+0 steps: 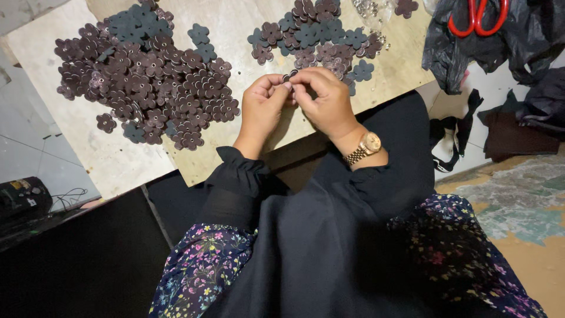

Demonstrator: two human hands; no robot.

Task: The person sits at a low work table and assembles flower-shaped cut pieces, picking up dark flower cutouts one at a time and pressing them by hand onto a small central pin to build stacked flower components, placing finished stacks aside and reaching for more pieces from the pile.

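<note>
Nearest, below the hands, lies a lap in black cloth with a flowered skirt [200, 265] at either side, and a gold wristwatch [368, 145] on the right wrist. Just beyond, both hands meet over the near edge of the wooden board [247, 29]. The left hand [261, 109] and the right hand [326, 100] have their fingertips pressed together on 1 small dark flower piece [289, 75], pinched from both sides so that only a sliver of it shows between thumbs and forefingers. It sits at the very tips, not in either palm, held just above the board.

Judging by its look, the piece is a thin, flat cut-out of leather or felt-like stuff: very light, soft enough to bend, not fragile, and not slippery. Its small size is the hard part, so a fingertip pinch on opposite petals, clear of the centre hole, seems the sound hold.

Farther out, a small heap of flower pieces [312, 35] in brown and grey-blue lies near the right hand, with a clear bag of tiny shiny bits [371, 12] beside it. A large heap [147, 76] lies well to the left. At the far right, red-handled scissors [477, 17] rest on a black bag [465, 53].
</note>
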